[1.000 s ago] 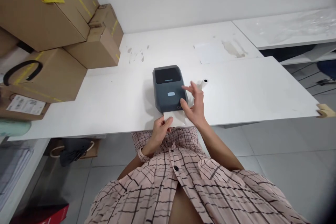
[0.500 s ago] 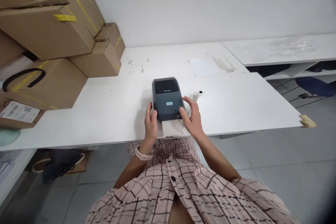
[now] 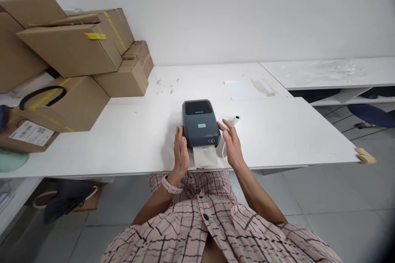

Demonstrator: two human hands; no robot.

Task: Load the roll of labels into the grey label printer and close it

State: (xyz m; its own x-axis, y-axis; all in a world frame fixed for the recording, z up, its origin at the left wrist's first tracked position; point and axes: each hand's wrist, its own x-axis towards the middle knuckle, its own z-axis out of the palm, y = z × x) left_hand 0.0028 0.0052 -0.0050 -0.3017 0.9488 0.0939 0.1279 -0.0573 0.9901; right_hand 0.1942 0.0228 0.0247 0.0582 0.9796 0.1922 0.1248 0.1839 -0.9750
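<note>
A dark blue-grey label printer [image 3: 201, 130] sits on the white table near its front edge. A strip of white label paper [image 3: 205, 157] sticks out of its front slot toward me. Against the printer's left side rests my left hand [image 3: 181, 152], fingers stretched out and thumb up. My right hand [image 3: 233, 146] is at the right side, its fingers apart and the fingertips close to the casing; whether they touch it I cannot tell. Beside that hand lies a small white roll [image 3: 236, 120] with a dark core, and a white cable or strip loops partly hidden behind the palm.
Cardboard boxes [image 3: 72, 47] with yellow tape are stacked at the left, a black curved band on one. A white sheet [image 3: 237, 89] lies at the back. Clear plastic [image 3: 342, 70] is on the far right table. A corner guard [image 3: 365, 156] covers the right table corner.
My right hand has drawn back from the printer's top front corner to its right side. My left hand stays along the left side. The view has tilted up slightly.
</note>
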